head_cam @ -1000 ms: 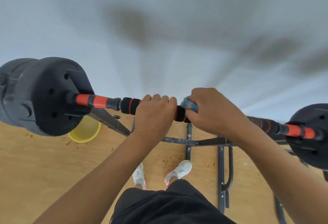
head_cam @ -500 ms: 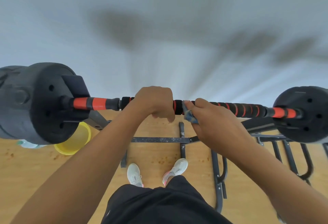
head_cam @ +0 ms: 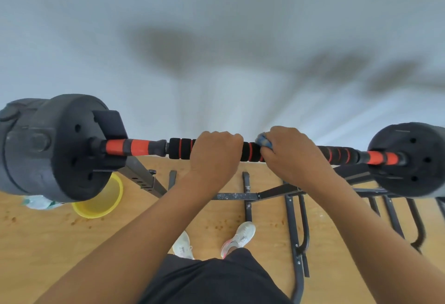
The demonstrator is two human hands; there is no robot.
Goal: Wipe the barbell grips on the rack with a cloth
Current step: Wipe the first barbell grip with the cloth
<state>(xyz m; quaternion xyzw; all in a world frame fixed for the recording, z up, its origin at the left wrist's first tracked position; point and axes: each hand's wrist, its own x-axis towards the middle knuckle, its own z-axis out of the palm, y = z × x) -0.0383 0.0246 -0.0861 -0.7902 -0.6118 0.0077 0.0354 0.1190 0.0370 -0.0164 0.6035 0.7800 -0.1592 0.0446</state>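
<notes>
A home gym corner: loaded barbell point(head_cam: 250, 151) on a steel rack point(head_cam: 240, 196), wooden floor point(head_cam: 36, 243), plain white wall point(head_cam: 216, 27).

Two bare forearms are seen, entering from the lower left and lower right of the frame; no sleeves, watch or rings are visible on them. The left hand point(head_cam: 215, 152) and right hand point(head_cam: 290, 153) are ungloved. Dark, black-looking shorts point(head_cam: 212, 279) are worn, filling the bottom centre. Below centre, white trainers are seen: the left shoe point(head_cam: 183, 246) plain white, the right shoe point(head_cam: 240, 236) edged with pink at the sole.
</notes>
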